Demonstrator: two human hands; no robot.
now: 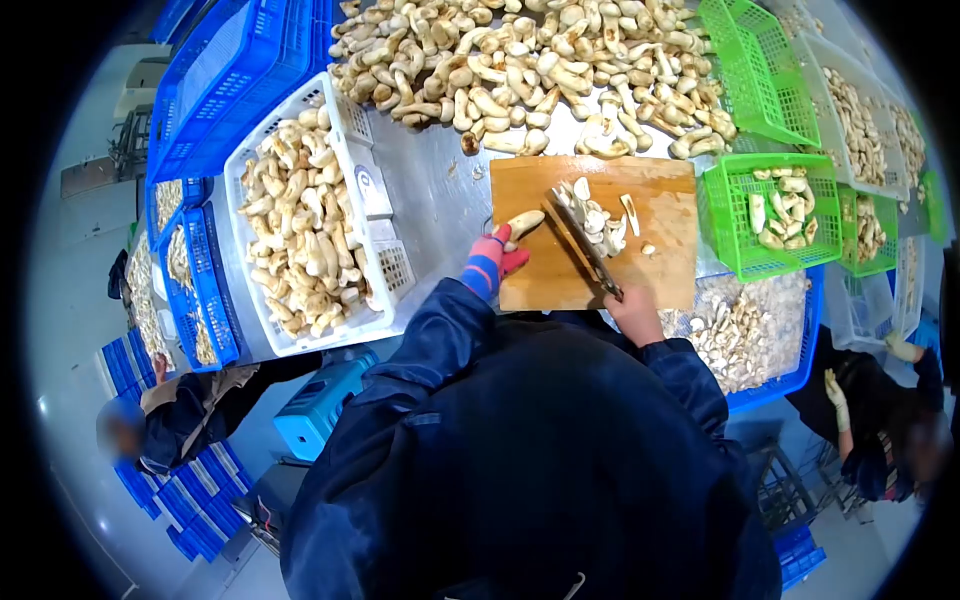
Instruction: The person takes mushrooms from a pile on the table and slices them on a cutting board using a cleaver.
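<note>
My left hand [492,260], in a pink and blue striped glove, holds a whole mushroom [524,225] at the left side of the wooden cutting board [660,190]. Bare and closed, my right hand [636,312] grips the handle of a knife [584,240] at the board's front edge. The blade lies slanted across the board, between the held mushroom and a group of white mushroom slices [603,232]. A thin slice and a small piece rest to the right of that group.
A large mushroom pile [540,70] covers the table's back. At left stand a white crate [372,190] of mushrooms and blue crates [215,85]. Green baskets [768,165] and a blue tray [812,330] of pieces are at right. Co-workers [190,420] [880,420] stand on both sides.
</note>
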